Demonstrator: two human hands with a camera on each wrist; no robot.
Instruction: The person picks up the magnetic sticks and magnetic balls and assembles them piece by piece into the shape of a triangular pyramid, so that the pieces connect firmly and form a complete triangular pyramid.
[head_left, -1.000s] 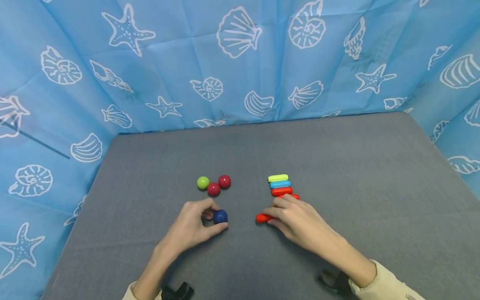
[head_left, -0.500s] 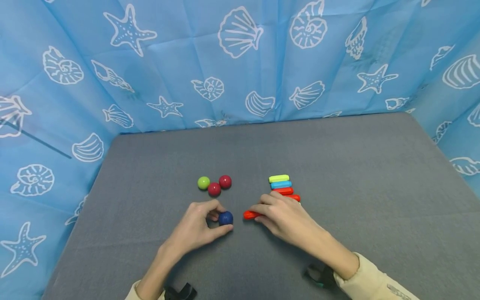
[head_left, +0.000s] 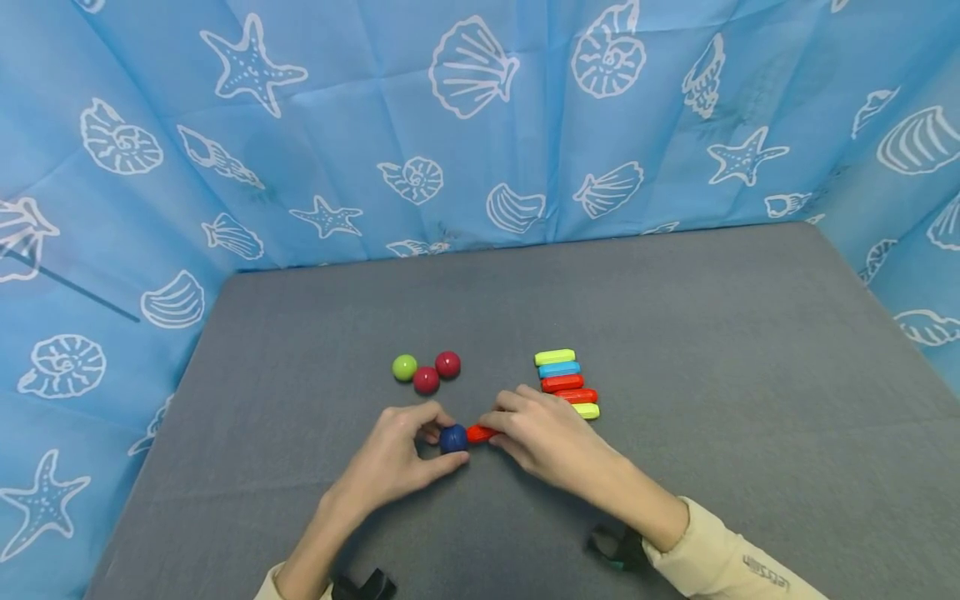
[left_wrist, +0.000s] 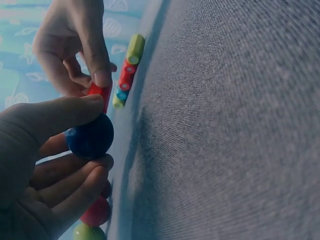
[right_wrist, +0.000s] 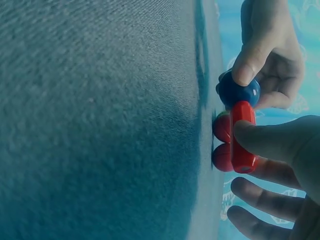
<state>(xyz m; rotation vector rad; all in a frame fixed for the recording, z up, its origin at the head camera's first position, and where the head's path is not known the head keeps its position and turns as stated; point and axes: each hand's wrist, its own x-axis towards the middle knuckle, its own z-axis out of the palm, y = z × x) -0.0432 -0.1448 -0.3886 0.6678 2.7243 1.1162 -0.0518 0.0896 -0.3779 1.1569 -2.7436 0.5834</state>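
Observation:
My left hand (head_left: 408, 450) pinches a dark blue ball (head_left: 453, 439) between thumb and fingers, low over the grey cloth. My right hand (head_left: 542, 437) pinches a short red stick (right_wrist: 243, 137) with flat-sided faces, its thumb pressed on the near face. The stick's left end meets the blue ball in the head view, and the right wrist view shows that end right at the ball's surface. In the left wrist view the blue ball (left_wrist: 91, 136) overlaps the lower part of the stick, and my left thumb lies across its top.
Beyond my left hand lie two red balls (head_left: 427, 381) and a green ball (head_left: 405, 367). Beyond my right hand several sticks lie in a row: a yellow-green stick (head_left: 555, 357), a blue stick (head_left: 559, 369), red ones (head_left: 562, 383) and another yellow-green one (head_left: 587, 412). A blue shell-print curtain (head_left: 480, 125) borders the table.
My right hand has carried the red stick leftward until its end meets the blue ball. My left hand has shifted slightly right with the ball. A yellow-green stick has come into view.

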